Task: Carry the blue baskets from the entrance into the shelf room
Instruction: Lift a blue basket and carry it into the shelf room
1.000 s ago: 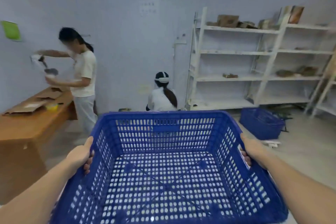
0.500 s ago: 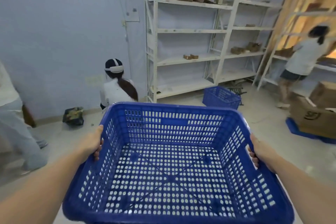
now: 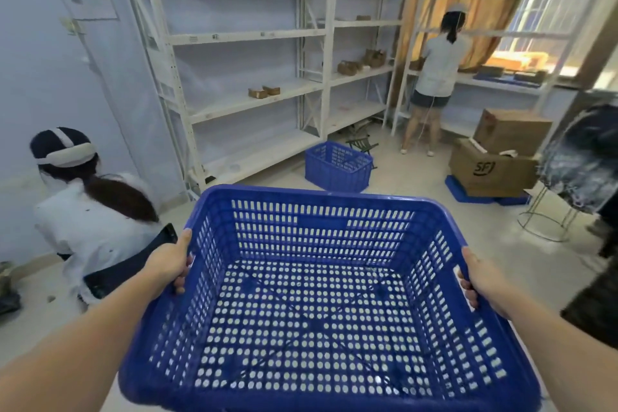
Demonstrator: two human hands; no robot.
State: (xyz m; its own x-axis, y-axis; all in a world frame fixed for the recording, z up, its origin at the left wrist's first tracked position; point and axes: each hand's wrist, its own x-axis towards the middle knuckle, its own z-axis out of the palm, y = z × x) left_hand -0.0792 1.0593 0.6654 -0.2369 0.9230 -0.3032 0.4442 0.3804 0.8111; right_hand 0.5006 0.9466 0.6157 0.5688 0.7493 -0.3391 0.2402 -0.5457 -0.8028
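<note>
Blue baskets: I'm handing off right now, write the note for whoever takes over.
Left hand: closed on the left rim of the carried basket.
Right hand: closed on its right rim.
The carried basket is empty, held level at about waist height, inside the shelf room.
A second blue basket already sits on the floor by the white shelves.
Left: set this one down, probably near that one. Watch the seated person on the left and the cardboard boxes on the right. Whether more baskets remain at the entrance cannot be seen.
</note>
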